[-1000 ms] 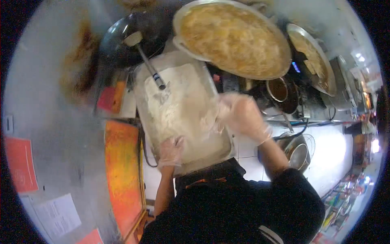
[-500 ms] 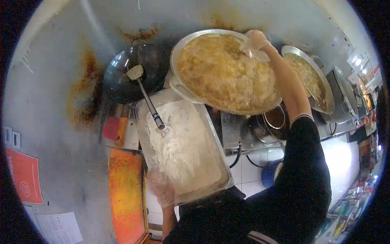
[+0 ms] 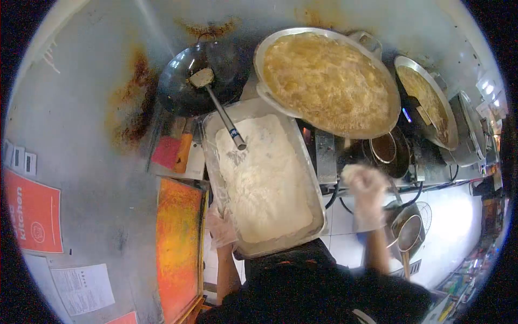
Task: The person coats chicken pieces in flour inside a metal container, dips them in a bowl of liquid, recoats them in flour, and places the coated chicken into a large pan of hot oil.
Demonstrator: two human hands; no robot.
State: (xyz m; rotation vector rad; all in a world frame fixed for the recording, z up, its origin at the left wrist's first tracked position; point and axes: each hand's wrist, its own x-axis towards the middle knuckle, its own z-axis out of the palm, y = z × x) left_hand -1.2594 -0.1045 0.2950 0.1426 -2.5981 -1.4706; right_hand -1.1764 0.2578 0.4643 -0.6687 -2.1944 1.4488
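Note:
A metal tray (image 3: 317,208) of white flour (image 3: 270,183) tilts toward me. At its lower left side, my left hand (image 3: 221,228), in a clear plastic glove, grips the rim; some fingers are hidden. My right hand (image 3: 367,191), also gloved, is in the air right of the tray and below the big pan. Motion smears its fingers, so I cannot tell whether anything is in them. Bubbling oil (image 3: 329,81) with pale pieces fills the large round pan (image 3: 260,59) beyond the tray. A long-handled turner (image 3: 220,108) rests across the black wok (image 3: 178,81), its handle end over the flour.
Farther right is a second pan of oil (image 3: 423,94) with a strainer across it. Below the big pan are a wire strainer (image 3: 384,148) and hoses. An orange-yellow board (image 3: 181,243) stands at left, near a cleaver (image 3: 186,148) and red cloth-like item (image 3: 166,151). A stained metal wall surrounds the stove.
My right hand has left the far rim of the big pan and come back toward me. My left hand has settled against the tray's side. The whole view has shifted slightly.

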